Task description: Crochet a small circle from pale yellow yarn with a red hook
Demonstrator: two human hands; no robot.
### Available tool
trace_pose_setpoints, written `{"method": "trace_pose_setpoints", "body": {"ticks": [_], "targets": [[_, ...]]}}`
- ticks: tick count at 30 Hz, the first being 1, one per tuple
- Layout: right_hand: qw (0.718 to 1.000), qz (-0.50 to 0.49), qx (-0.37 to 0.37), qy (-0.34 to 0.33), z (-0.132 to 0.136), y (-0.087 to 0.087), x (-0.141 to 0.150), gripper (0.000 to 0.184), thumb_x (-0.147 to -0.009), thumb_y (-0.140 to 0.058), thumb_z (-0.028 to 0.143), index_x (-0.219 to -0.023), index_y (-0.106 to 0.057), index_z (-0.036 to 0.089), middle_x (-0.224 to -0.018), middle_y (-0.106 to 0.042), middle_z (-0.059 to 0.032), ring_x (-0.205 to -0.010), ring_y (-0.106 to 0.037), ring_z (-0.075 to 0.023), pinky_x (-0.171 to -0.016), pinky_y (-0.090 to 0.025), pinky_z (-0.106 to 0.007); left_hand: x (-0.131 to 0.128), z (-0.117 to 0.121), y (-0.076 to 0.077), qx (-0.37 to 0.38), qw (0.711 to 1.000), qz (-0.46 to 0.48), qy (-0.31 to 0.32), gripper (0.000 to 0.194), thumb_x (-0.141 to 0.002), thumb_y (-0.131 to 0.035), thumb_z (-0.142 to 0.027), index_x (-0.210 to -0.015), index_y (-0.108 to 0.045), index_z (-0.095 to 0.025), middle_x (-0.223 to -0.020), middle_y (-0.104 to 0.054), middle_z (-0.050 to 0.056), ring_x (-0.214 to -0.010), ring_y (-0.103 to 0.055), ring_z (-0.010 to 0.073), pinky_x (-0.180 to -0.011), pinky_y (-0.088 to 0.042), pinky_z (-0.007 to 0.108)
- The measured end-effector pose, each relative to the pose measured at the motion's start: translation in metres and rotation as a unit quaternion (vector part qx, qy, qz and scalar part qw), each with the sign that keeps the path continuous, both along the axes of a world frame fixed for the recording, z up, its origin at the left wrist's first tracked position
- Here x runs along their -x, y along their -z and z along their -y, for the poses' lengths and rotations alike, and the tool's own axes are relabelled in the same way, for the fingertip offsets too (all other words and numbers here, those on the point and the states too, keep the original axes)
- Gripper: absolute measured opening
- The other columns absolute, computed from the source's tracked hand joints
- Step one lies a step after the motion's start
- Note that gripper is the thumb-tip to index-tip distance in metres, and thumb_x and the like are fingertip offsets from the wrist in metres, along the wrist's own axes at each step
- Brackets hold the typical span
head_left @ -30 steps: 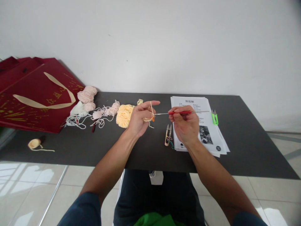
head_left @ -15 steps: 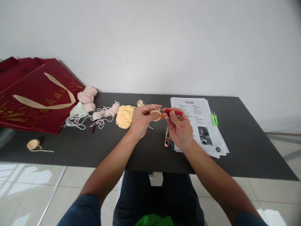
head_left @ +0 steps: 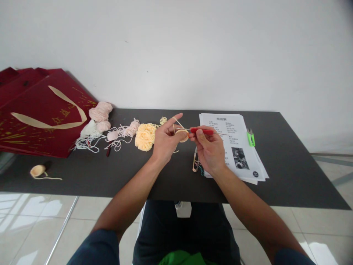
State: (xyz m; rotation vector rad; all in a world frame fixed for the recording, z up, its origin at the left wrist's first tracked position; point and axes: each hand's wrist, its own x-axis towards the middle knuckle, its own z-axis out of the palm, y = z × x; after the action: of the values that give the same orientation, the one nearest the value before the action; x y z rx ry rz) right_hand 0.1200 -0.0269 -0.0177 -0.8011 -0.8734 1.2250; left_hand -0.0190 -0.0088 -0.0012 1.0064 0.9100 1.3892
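Between thumb and fingers, my left hand [head_left: 167,141] pinches a small round cream crochet piece [head_left: 182,134]; its index finger is raised with a strand of yarn looped over it. My right hand [head_left: 209,149] grips the red handle of a crochet hook [head_left: 202,131], whose metal shaft points left to the piece. Something small and orange shows at the piece's right edge. Just left of my left hand lies a pale yellow yarn ball [head_left: 145,137]. Printed sheets [head_left: 220,123] lie partly under my right hand.
Green thread snips [head_left: 250,137] rest on the sheets' right edge. Pink yarn [head_left: 100,111] and white yarn [head_left: 87,136] lie beside dark red paper bags [head_left: 41,114] at the left. A small cream crocheted cup [head_left: 38,170] sits near the front left edge. A wall stands behind.
My left index finger has lifted, drawing the yarn strand up. The red hook has turned slightly more level. The view has shifted a little.
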Motion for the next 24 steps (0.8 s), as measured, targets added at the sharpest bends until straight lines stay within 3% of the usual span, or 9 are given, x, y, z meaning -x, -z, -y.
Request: {"method": "trace_pose_setpoints", "body": {"ticks": [7, 15, 24], "targets": [[1.0, -0.004, 0.004, 0.012, -0.0004, -0.0002, 0.0002, 0.014, -0.089, -0.079, 0.035, -0.095, -0.071, 0.025, -0.095, -0.081, 0.0005, -0.078, -0.074, -0.0116, -0.075, -0.065, -0.027, -0.0002, 0.0006, -0.0002, -0.02, 0.999, -0.007, -0.024, 0.053, -0.07, -0.079, -0.011, -0.121, -0.076, -0.024, -0.079, -0.066, -0.004, -0.066, -0.058, 0.0084, -0.063, -0.047, 0.022], [1.0, -0.017, -0.006, 0.02, 0.0002, -0.0016, -0.0002, 0.017, -0.086, -0.083, 0.035, -0.093, -0.07, 0.026, -0.094, -0.08, 0.0006, -0.077, -0.073, -0.0124, -0.073, -0.064, -0.027, -0.0013, 0.0034, -0.0042, -0.024, 0.999, -0.012, -0.027, 0.054, -0.07, -0.081, -0.015, -0.122, -0.076, -0.024, -0.077, -0.065, -0.004, -0.066, -0.058, 0.0093, -0.064, -0.047, 0.024], [0.997, -0.026, -0.06, 0.036, -0.0013, -0.0026, -0.007, 0.015, -0.084, -0.085, 0.028, -0.089, -0.07, 0.025, -0.093, -0.078, 0.002, -0.072, -0.069, -0.0091, -0.065, -0.056, -0.023, -0.0017, 0.0009, 0.001, -0.058, 0.995, -0.043, -0.074, 0.054, -0.072, -0.078, -0.012, -0.125, -0.073, -0.022, -0.077, -0.069, -0.004, -0.066, -0.06, 0.0089, -0.064, -0.047, 0.023]]}}
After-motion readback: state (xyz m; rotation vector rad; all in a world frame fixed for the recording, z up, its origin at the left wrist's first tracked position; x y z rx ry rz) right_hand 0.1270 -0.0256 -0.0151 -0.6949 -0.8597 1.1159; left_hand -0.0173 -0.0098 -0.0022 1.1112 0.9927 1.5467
